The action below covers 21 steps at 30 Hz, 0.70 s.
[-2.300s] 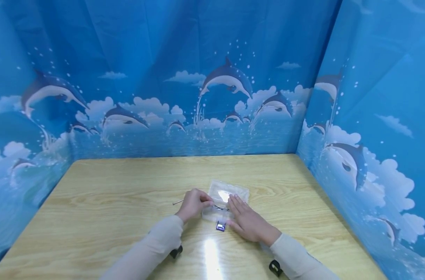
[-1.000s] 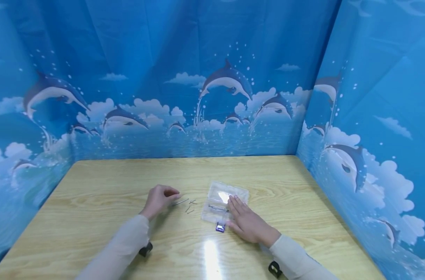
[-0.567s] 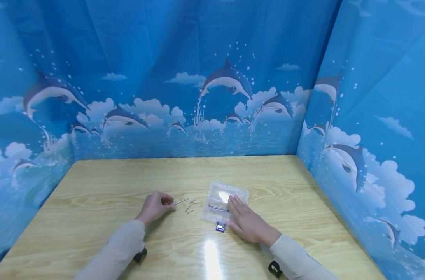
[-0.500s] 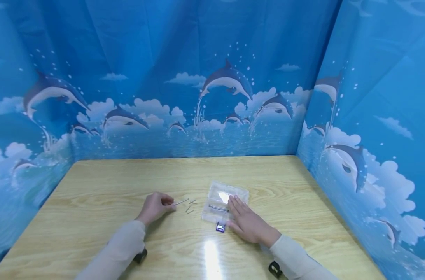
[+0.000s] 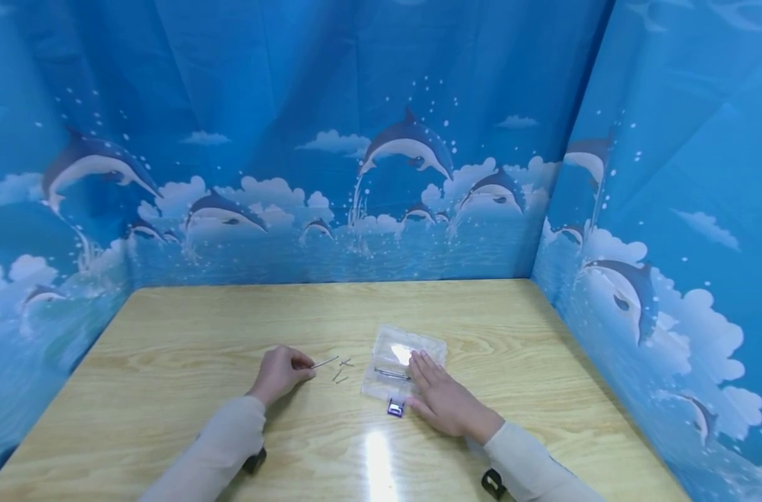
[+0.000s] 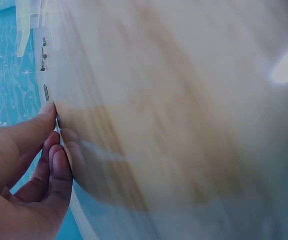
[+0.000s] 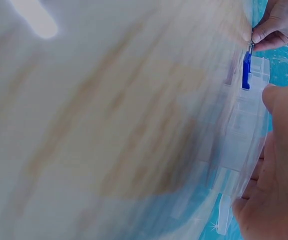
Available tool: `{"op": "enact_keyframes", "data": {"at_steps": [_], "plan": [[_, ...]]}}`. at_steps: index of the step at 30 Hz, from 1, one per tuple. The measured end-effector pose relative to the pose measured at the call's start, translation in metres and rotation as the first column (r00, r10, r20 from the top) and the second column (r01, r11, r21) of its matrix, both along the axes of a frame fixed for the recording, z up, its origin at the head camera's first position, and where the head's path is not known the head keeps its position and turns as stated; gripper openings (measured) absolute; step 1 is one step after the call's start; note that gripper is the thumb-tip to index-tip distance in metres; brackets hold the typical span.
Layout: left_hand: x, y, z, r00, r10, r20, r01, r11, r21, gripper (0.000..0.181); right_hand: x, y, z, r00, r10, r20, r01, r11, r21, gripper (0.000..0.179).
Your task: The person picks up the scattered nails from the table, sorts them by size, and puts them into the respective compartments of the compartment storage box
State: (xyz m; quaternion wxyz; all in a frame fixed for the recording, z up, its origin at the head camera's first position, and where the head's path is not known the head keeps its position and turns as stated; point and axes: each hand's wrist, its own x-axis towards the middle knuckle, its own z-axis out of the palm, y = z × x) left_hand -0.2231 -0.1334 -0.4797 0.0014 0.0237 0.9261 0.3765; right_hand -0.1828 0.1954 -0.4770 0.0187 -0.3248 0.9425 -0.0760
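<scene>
At the left-middle of the table in the head view, my left hand pinches the near end of a long metal nail between thumb and fingers. The nail's pointed end sticks out past the thumb in the left wrist view. Several smaller nails lie loose just to the right. Beyond them stands an unlatched clear plastic box, its lid folded back. A few long nails lie inside it. My right hand rests on the box's right side with fingers straight, covering part of it.
A blue-purple clasp juts from the box's front edge. The wooden table reaches back to a blue dolphin-print curtain, which also hangs along both sides.
My left hand has drawn back from over the box to the loose nails on the left and taken hold of a long one. The right hand has stayed on the box.
</scene>
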Motion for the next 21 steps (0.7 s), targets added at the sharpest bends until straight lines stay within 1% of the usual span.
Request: {"op": "enact_keyframes", "data": {"at_steps": [5,12,21], "plan": [[0.0006,-0.0003,0.0002,1.000,0.015,-0.016,-0.015,1.000,-0.003,0.010,-0.0008,-0.0003,-0.0003,1.000,-0.002,-0.003,0.002,1.000,0.003,0.066],[0.0003,-0.0010,0.0002,0.999,0.038,-0.009,-0.038,0.999,-0.015,0.008,-0.0014,-0.0013,-0.0010,1.000,0.002,-0.001,-0.001,1.000,0.004,0.067],[-0.0016,0.0007,-0.0021,0.999,0.017,-0.036,-0.018,0.999,-0.029,0.004,-0.0009,-0.0008,-0.0007,1.000,-0.009,0.013,0.009,1.000,-0.013,0.067]]}}
